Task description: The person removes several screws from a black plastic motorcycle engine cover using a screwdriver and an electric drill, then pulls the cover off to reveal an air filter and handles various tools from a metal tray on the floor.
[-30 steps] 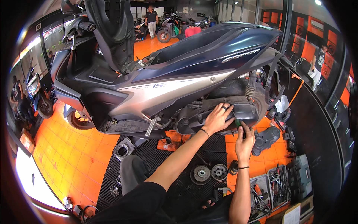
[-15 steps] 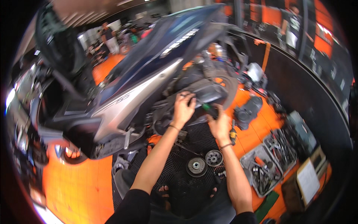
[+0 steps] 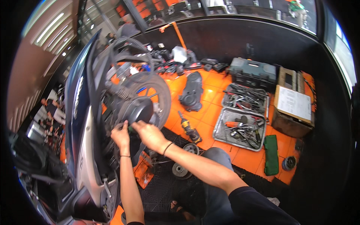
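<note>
While both hands come together low on the scooter, the left hand bends its fingers close together at the near edge of the black transmission housing; whether they pinch anything cannot be told. The right hand, its back upward, curls partly closed just beside it — a small green object shows between the two, mostly hidden, and which hand grips it cannot be made out. The housing sits left in the scene, on the scooter, with the rear wheel just beside it. To the right, on the orange tiled floor, lie a dark casing cover and, nearer, a yellow-and-black power driver. Farther right, two trays hold hand tools — a grey toolbox stands on their far side, and a slim green case lies just right of the nearer one.
</note>
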Demonstrator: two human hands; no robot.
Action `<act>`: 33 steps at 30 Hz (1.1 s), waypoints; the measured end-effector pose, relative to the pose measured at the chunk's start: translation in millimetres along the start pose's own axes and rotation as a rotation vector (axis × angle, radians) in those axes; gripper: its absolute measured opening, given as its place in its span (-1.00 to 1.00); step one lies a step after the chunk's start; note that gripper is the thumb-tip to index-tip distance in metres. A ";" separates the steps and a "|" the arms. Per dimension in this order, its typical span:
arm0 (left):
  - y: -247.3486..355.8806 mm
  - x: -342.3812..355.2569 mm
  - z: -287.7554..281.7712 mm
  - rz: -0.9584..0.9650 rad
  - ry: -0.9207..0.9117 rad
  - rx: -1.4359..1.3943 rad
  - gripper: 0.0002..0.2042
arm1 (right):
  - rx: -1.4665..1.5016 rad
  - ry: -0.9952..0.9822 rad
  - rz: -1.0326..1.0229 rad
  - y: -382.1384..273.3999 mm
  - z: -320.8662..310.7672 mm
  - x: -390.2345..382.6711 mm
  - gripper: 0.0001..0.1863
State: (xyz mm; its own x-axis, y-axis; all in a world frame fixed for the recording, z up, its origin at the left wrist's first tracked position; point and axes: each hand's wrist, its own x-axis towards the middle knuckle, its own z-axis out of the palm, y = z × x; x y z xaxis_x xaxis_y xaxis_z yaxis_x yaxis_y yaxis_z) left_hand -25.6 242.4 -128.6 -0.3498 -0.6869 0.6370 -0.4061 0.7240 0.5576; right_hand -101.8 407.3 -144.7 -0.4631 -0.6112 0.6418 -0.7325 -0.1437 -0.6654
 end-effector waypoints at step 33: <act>-155.2 -379.7 85.6 -0.274 -1.608 0.392 -0.61 | 0.586 0.547 0.315 26.3 -147.2 -2.0 -0.80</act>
State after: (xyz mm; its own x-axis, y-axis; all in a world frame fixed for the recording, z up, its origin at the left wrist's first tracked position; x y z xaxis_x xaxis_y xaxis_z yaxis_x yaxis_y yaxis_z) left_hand 98.0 385.4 -502.6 -0.5863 -0.3235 -0.7428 -0.6824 0.6913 0.2375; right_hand -193.6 519.3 -107.3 -0.8870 -0.2513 0.3875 -0.2232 -0.5013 -0.8360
